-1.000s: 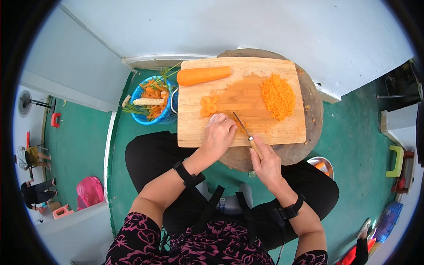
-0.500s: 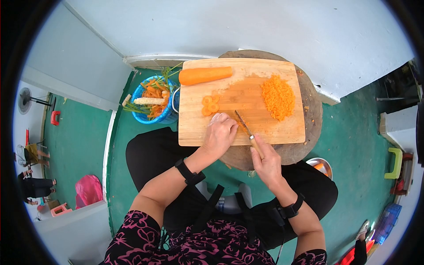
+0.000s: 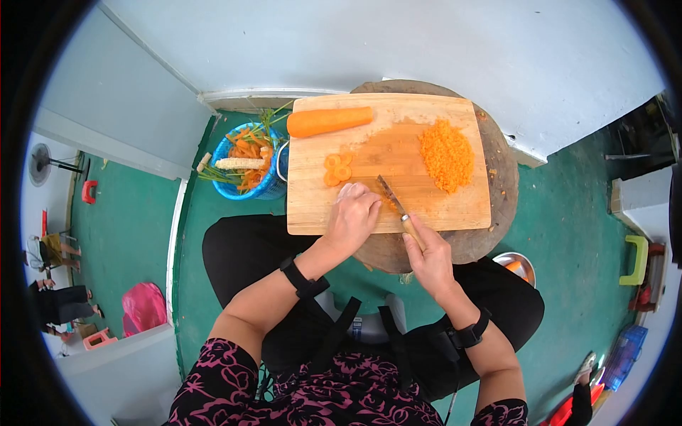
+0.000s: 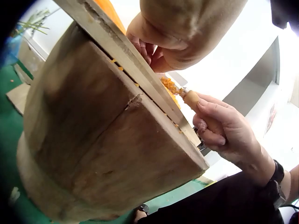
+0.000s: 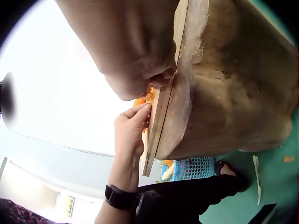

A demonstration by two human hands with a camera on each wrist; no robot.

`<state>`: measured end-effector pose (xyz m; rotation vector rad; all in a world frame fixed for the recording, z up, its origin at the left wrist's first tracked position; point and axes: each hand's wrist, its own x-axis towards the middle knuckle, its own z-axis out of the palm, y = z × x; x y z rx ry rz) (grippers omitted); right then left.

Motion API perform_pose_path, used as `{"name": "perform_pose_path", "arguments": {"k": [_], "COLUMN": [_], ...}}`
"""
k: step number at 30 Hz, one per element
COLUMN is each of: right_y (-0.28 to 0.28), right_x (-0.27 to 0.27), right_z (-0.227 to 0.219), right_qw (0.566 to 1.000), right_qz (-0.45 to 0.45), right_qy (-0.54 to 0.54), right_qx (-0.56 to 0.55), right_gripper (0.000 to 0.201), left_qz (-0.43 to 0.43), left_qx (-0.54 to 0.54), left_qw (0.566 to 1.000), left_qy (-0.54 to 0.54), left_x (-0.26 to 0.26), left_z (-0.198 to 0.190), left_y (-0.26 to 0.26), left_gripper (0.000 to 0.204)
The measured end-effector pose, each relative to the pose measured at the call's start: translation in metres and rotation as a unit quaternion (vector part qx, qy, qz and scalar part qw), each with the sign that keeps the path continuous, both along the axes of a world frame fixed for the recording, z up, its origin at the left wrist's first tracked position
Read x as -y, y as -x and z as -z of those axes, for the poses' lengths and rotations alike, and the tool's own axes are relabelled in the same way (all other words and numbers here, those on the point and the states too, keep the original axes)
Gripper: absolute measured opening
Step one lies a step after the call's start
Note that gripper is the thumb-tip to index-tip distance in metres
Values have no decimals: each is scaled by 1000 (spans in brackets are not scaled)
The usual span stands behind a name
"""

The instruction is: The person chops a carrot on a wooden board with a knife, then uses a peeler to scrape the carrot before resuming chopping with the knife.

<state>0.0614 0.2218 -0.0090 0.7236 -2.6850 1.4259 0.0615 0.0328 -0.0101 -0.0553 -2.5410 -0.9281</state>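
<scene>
Carrot (image 3: 329, 121), peelings (image 3: 250, 148) in basket (image 3: 271, 186), right hand (image 3: 432, 257) gripping knife (image 3: 392, 195), left hand (image 3: 352, 219) curled, hold unclear

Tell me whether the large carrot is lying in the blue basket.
No, the large carrot lies on the cutting board, with the blue basket off to the board's left.

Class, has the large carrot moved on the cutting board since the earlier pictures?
No, the large carrot still lies at the upper left corner of the cutting board.
</scene>
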Motion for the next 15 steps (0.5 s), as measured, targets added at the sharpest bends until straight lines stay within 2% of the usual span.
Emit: {"name": "perform_pose_path", "arguments": {"k": [5,12,15], "right_y": [-4,-6,-6], "right_x": [0,2,2], "right_z": [-4,-4,-6], "right_qw": [1000,998,996], "right_qz": [5,3,-2], "right_qy": [-26,-51,-93], "right_qx": [-8,-19,-15], "right_gripper": [40,42,42], "left_qz": [-5,7,6], "left_qx": [21,1,5], "left_qw": [999,1000,1000], "left_qy": [-28,6,10], "left_x": [2,4,4], "left_z": [-4,-1,-1], "left_y": [-4,-2,-2], "left_gripper": [11,8,6]}}
